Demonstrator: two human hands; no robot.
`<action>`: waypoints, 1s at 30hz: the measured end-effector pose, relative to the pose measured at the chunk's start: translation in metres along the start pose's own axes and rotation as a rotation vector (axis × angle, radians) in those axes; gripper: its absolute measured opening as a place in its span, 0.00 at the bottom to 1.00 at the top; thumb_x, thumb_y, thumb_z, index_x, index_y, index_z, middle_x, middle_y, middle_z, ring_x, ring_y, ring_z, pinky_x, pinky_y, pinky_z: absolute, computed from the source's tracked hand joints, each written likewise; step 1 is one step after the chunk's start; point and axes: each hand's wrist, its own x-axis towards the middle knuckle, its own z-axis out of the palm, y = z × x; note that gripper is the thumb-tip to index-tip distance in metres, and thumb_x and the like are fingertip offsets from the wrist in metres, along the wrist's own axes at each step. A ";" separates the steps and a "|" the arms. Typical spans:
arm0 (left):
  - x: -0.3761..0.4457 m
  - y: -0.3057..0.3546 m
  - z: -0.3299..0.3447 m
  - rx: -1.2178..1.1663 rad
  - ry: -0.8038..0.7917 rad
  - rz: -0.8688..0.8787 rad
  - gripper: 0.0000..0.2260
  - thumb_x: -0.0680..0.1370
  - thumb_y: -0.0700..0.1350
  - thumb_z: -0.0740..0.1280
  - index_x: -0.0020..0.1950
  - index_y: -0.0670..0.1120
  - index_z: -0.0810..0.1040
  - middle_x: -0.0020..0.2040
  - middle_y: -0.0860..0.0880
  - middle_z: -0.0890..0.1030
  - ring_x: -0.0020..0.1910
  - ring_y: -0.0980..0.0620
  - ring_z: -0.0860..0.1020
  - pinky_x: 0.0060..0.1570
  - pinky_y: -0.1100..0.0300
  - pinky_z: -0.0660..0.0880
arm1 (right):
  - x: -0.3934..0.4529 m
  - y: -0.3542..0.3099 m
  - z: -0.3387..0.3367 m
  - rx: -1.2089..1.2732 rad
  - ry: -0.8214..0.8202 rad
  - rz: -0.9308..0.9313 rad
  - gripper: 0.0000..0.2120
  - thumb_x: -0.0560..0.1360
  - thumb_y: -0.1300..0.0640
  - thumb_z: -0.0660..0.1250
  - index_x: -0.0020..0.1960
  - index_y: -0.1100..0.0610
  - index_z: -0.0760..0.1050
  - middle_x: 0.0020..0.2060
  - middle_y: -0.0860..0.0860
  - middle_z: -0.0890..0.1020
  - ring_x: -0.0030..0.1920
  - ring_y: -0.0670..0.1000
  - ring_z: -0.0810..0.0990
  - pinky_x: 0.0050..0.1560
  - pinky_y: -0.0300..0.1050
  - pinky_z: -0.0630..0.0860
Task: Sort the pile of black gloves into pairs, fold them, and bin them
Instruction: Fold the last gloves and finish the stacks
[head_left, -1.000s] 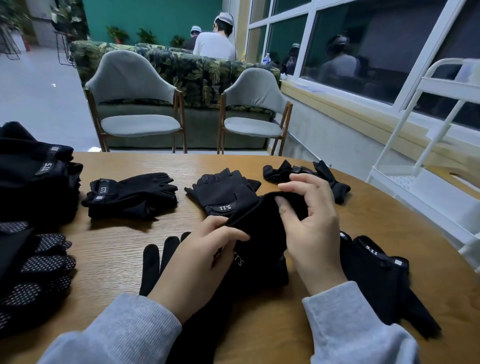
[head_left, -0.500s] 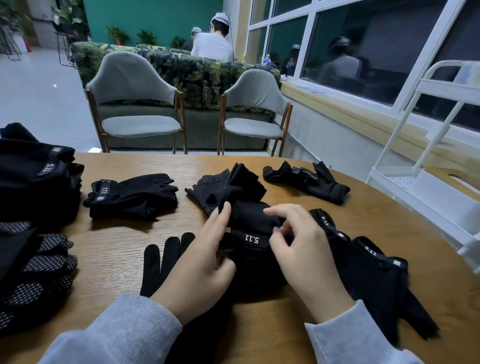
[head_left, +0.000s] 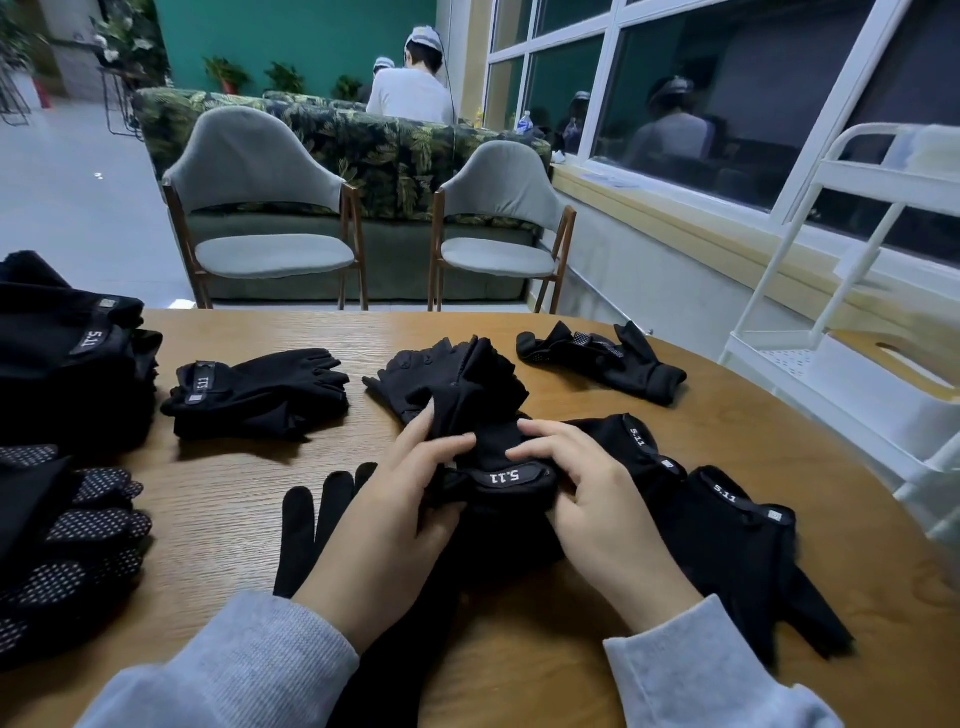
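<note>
both hands at centre of the wooden desk, working one folded black glove bundle with a 5.11 cuff label facing the camera. left hand grips the bundle's left side, thumb on top and fingers curled round the fabric. right hand pinches the right side, fingertips pressed into the fabric just above the label. the bundle's far end sticks up, finger parts splayed. under the hands lies a flat black glove, its fingers poking out left of the left wrist. just right of the right hand, touching the bundle, two more 5.11 gloves overlap on the desk. far right near the desk edge, a crumpled glove pair lies apart. left of centre, a folded pair with its label up lies alone. at the left edge, a stack of black gloves; below it, gloves with white grip dots. grey sleeves on both arms. two grey chairs beyond the desk, white rack at right.
</note>
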 end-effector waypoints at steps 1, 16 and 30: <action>-0.002 0.000 -0.002 0.014 -0.032 0.015 0.29 0.71 0.30 0.69 0.56 0.64 0.72 0.74 0.58 0.56 0.70 0.69 0.57 0.60 0.79 0.57 | 0.000 0.000 -0.002 0.014 -0.018 0.008 0.21 0.71 0.74 0.62 0.50 0.51 0.79 0.59 0.38 0.74 0.60 0.28 0.67 0.57 0.21 0.61; -0.010 0.003 -0.007 0.364 -0.345 -0.012 0.20 0.68 0.62 0.71 0.57 0.55 0.78 0.74 0.60 0.51 0.60 0.54 0.74 0.59 0.66 0.66 | -0.001 0.007 0.000 -0.165 -0.099 0.114 0.23 0.73 0.73 0.57 0.57 0.54 0.80 0.59 0.40 0.73 0.59 0.36 0.68 0.59 0.19 0.57; -0.003 0.002 0.000 0.429 -0.072 0.052 0.14 0.73 0.50 0.59 0.47 0.48 0.84 0.61 0.49 0.78 0.41 0.51 0.79 0.40 0.53 0.78 | -0.012 -0.013 -0.001 -0.001 -0.304 0.040 0.28 0.67 0.57 0.59 0.62 0.34 0.64 0.65 0.31 0.64 0.69 0.32 0.58 0.63 0.24 0.58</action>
